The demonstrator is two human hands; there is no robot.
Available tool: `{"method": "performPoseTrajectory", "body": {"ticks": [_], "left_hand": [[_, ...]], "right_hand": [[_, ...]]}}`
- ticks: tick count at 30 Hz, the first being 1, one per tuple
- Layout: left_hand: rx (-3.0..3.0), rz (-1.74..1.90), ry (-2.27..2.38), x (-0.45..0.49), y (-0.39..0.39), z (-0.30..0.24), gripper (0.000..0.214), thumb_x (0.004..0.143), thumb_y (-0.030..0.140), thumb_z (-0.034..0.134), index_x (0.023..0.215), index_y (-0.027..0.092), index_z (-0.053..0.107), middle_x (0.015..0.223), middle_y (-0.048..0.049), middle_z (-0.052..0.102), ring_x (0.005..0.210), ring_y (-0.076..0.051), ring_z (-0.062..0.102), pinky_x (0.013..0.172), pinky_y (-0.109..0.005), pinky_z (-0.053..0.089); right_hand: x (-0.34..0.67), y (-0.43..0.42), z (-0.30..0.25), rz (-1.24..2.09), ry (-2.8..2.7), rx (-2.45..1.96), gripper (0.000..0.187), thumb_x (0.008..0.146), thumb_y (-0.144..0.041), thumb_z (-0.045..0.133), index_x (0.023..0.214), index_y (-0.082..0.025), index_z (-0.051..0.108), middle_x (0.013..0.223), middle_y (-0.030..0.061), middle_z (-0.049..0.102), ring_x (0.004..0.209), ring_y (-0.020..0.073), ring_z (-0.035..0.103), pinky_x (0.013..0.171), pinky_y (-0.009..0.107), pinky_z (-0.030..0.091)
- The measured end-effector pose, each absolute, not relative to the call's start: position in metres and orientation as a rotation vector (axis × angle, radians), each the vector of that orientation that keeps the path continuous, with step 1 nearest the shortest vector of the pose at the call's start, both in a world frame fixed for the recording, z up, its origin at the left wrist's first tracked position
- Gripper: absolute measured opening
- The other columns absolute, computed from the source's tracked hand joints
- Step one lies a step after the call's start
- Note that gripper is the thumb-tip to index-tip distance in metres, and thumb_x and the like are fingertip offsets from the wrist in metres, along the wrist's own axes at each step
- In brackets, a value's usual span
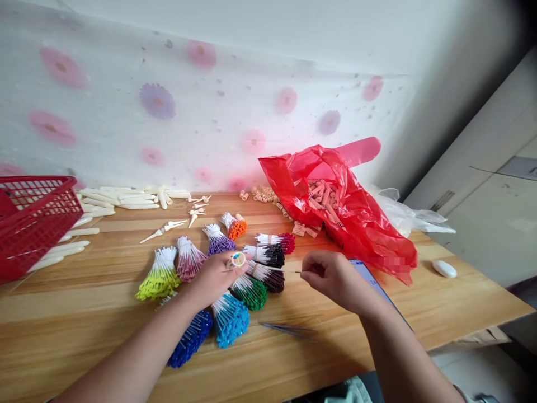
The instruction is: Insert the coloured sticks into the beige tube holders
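Note:
My left hand (pixel 218 277) is closed around a small round white piece (pixel 238 259), whose end faces me and shows coloured spots. My right hand (pixel 331 277) pinches the dark tip of a thin white stick, like a pen refill (pixel 281 270), that stretches toward the left hand; whether its far end touches the left hand I cannot tell. Below and between the hands lie bundles of similar sticks: dark purple (pixel 274 280), black (pixel 274 254), green (pixel 254 294) and light blue (pixel 230 319). More bundles, including a yellow one (pixel 158 277) and a dark blue one (pixel 193 336), lie around the left arm.
A red plastic bag (pixel 369 224) holds pink pieces (pixel 325 198). The red basket (pixel 37 224) stands at left, beside white tubes (pixel 130 198). Tweezers (pixel 287 329) lie in front, a phone (pixel 373 280) under the right forearm, and a white oval object (pixel 444 268) at right.

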State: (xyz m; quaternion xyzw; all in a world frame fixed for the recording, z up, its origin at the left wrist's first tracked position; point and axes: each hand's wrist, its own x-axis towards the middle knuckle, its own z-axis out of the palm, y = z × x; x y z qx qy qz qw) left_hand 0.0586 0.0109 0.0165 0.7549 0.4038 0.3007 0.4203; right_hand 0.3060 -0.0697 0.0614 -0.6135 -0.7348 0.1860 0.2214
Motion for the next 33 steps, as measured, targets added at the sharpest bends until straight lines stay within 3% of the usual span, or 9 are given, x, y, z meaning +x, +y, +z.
{"method": "performPoseTrajectory", "body": {"ticks": [5,8,13,18,23,27,31,33], "left_hand": [[1.708,0.709,0.87,0.05,-0.001,0.04,0.019,0.079,0.035,0.062,0.081,0.017,0.07,0.072,-0.0017,0.07,0.07,-0.017,0.065,0.066,-0.026,0.05],[1.682,0.72,0.936,0.047,-0.006,0.043,0.017,0.076,0.029,0.064,0.066,0.016,0.066,0.058,0.0016,0.062,0.056,-0.011,0.056,0.057,-0.022,0.044],[1.628,0.882,1.023,0.044,-0.001,0.038,0.019,0.078,0.031,0.062,0.067,0.016,0.063,0.058,0.0023,0.06,0.056,-0.01,0.053,0.055,-0.02,0.041],[1.639,0.945,1.024,0.043,0.002,0.033,0.015,0.081,0.03,0.059,0.074,0.017,0.064,0.059,0.0033,0.06,0.057,-0.01,0.055,0.055,-0.02,0.042],[1.694,0.916,1.045,0.049,-0.002,0.031,0.016,0.081,0.028,0.058,0.072,0.017,0.064,0.06,0.003,0.061,0.057,-0.011,0.056,0.056,-0.02,0.044],[1.779,0.94,1.064,0.054,-0.005,0.03,0.015,0.08,0.027,0.058,0.071,0.017,0.065,0.061,0.0021,0.063,0.058,-0.012,0.057,0.057,-0.021,0.045],[1.859,1.054,1.089,0.05,-0.002,0.03,0.014,0.078,0.029,0.061,0.079,0.017,0.069,0.074,-0.0027,0.071,0.069,-0.016,0.063,0.065,-0.025,0.048],[1.839,1.165,1.097,0.045,0.001,0.03,0.017,0.079,0.032,0.061,0.081,0.017,0.069,0.071,-0.0028,0.07,0.07,-0.017,0.063,0.065,-0.026,0.049]], "right_hand": [[0.269,-0.035,0.07,0.696,-2.121,-1.137,0.011,0.072,-0.007,0.059,0.067,-0.017,0.061,0.065,-0.0022,0.057,0.058,0.0087,0.049,0.054,0.019,0.037],[0.241,-0.014,0.054,0.863,-1.911,-0.924,0.006,0.071,-0.013,0.065,0.069,-0.017,0.063,0.064,-0.0018,0.057,0.058,0.0092,0.05,0.056,0.021,0.039],[0.224,-0.004,0.03,1.268,-1.211,-0.775,0.018,0.063,-0.023,0.078,0.078,-0.02,0.069,0.066,-0.0024,0.062,0.058,0.0092,0.054,0.056,0.021,0.045],[0.217,-0.009,0.026,1.443,-0.976,-0.729,0.021,0.064,-0.025,0.079,0.084,-0.022,0.073,0.07,-0.0008,0.069,0.057,0.0085,0.058,0.058,0.022,0.048],[0.217,-0.013,0.021,1.303,-0.996,-0.845,0.013,0.068,-0.026,0.075,0.076,-0.018,0.071,0.058,-0.0023,0.064,0.054,0.0091,0.056,0.054,0.022,0.045],[0.219,-0.013,0.019,1.141,-1.193,-0.902,0.009,0.074,-0.026,0.068,0.074,-0.017,0.066,0.062,-0.0009,0.065,0.054,0.0098,0.056,0.054,0.023,0.046],[0.223,-0.025,0.044,0.662,-1.394,-0.937,0.003,0.078,-0.017,0.062,0.075,-0.018,0.064,0.07,0.0015,0.068,0.062,0.0123,0.062,0.058,0.025,0.051],[0.228,-0.042,0.066,0.363,-1.335,-0.848,0.007,0.08,-0.013,0.061,0.081,-0.02,0.063,0.076,0.0022,0.069,0.068,0.0143,0.065,0.064,0.028,0.054]]}}
